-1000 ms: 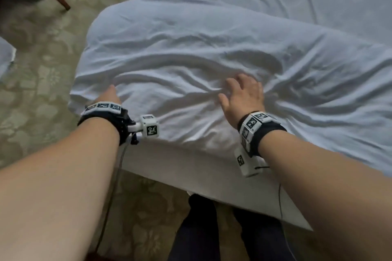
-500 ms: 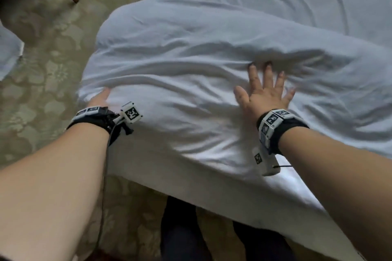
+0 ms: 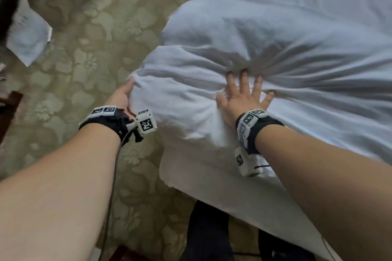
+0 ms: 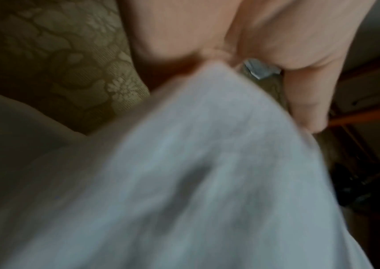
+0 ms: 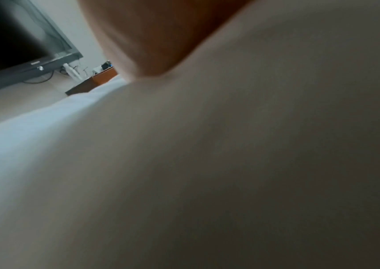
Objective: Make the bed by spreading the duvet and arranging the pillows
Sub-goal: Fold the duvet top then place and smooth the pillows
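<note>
White duvet bunched at corner of bed, overhanging patterned carpet. Left hand grips duvet's outer edge, thumb and fingers curled round fabric (cf. left wrist view). Right hand lies flat w/ fingers spread, pressing on duvet top. TV in background, right wrist view.

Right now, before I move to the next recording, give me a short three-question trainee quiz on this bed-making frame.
1. True or false: the right hand lies flat with spread fingers on the white duvet.
2. Which part of the duvet does the left hand hold: a) its left end, b) its middle, c) nothing?
3. Fill in: beside the bed, the floor is a floral patterned ____.

Key: 1 true; 2 a; 3 carpet.
</note>
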